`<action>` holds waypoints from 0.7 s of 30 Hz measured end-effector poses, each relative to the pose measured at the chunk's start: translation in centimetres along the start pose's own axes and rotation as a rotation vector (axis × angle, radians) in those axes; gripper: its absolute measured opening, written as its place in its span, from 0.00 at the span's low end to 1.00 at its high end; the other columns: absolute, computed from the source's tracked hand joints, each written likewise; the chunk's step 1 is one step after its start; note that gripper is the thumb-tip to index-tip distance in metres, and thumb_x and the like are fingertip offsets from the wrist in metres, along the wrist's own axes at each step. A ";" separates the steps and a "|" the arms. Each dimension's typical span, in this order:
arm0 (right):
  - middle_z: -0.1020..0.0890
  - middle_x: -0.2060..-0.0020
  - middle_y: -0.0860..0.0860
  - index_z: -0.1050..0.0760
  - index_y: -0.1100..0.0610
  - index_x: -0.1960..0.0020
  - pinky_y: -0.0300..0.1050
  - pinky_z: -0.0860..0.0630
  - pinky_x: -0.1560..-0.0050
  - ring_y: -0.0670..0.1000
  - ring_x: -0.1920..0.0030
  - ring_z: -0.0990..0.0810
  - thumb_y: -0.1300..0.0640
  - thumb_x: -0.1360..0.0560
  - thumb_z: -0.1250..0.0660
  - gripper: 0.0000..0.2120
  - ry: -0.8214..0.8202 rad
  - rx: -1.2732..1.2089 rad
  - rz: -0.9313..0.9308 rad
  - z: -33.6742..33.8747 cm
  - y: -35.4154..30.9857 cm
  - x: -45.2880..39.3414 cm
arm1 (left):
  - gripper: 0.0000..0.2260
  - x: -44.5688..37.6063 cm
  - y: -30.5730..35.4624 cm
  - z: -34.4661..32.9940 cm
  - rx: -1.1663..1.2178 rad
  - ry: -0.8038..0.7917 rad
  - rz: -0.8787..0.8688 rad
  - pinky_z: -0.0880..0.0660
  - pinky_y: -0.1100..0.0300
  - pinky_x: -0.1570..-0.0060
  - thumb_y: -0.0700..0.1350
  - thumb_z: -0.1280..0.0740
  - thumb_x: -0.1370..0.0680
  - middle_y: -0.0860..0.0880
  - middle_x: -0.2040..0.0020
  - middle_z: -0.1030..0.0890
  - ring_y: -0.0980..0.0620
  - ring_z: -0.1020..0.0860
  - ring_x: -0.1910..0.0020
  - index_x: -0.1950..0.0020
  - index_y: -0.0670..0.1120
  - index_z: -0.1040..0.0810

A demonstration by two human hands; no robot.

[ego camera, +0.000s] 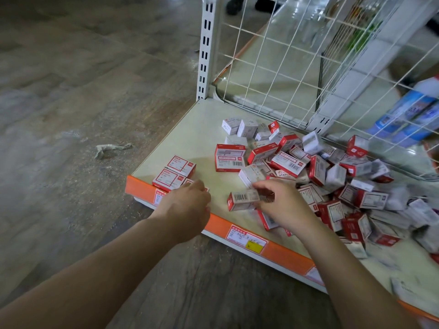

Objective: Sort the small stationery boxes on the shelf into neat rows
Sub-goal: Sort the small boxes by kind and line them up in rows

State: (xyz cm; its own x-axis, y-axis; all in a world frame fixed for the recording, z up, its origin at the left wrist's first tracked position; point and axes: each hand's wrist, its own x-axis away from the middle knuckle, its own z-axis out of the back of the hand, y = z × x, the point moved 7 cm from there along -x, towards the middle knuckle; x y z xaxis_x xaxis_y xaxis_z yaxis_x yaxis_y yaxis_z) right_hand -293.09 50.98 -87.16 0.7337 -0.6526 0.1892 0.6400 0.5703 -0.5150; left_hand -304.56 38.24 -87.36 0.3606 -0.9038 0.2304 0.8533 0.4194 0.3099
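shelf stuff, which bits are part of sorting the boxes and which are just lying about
Job:
- loose heap of red-and-white cardboard boxes
- two flat-laid boxes by the orange shelf edge
- barcode box under right hand

Lying about:
- crumpled grey wrapper on floor
- blue packets behind wire mesh

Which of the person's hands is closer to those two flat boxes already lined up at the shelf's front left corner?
Left. The left hand sits right beside the two lined-up boxes, just touching distance. The right hand is further right, holding a barcode box.
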 end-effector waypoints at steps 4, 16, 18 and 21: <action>0.23 0.39 0.48 0.27 0.53 0.35 0.36 0.32 0.44 0.46 0.41 0.25 0.61 0.26 0.33 0.20 0.019 -0.051 -0.012 -0.1 0.3 0.1 | 0.14 0.2 0.1 0.0 0.025 0.000 0.005 0.26 0.57 0.44 0.49 0.43 0.20 0.51 0.42 0.28 0.53 0.28 0.44 0.37 0.49 0.27; 0.20 0.52 0.45 0.24 0.54 0.43 0.29 0.30 0.58 0.42 0.52 0.23 0.55 0.23 0.37 0.10 0.090 -0.209 -0.019 1.0 -0.4 1.4 | 0.18 0.7 0.4 0.7 0.170 0.073 0.043 0.27 0.57 0.42 0.52 0.43 0.20 0.52 0.36 0.27 0.52 0.27 0.39 0.30 0.51 0.34; 0.20 0.53 0.45 0.24 0.53 0.44 0.30 0.29 0.57 0.42 0.52 0.23 0.55 0.23 0.37 0.09 0.065 -0.259 -0.024 1.1 -0.7 1.6 | 0.19 0.9 0.6 0.8 0.267 0.090 0.067 0.25 0.58 0.45 0.53 0.42 0.20 0.52 0.37 0.26 0.53 0.26 0.40 0.30 0.51 0.35; 0.20 0.53 0.44 0.23 0.53 0.45 0.29 0.28 0.58 0.41 0.51 0.22 0.55 0.23 0.38 0.09 0.034 -0.288 -0.006 1.1 -1.4 2.0 | 0.19 0.9 1.2 1.0 0.348 0.106 0.068 0.24 0.59 0.49 0.54 0.42 0.21 0.52 0.39 0.24 0.54 0.24 0.44 0.31 0.51 0.34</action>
State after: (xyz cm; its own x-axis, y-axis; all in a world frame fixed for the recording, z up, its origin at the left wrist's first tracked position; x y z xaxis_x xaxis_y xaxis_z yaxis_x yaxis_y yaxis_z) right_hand -292.20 49.44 -85.12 0.7189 -0.6748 0.1668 0.5495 0.4047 -0.7310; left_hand -303.58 38.02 -85.84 0.4644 -0.8691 0.1701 0.6533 0.4659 0.5968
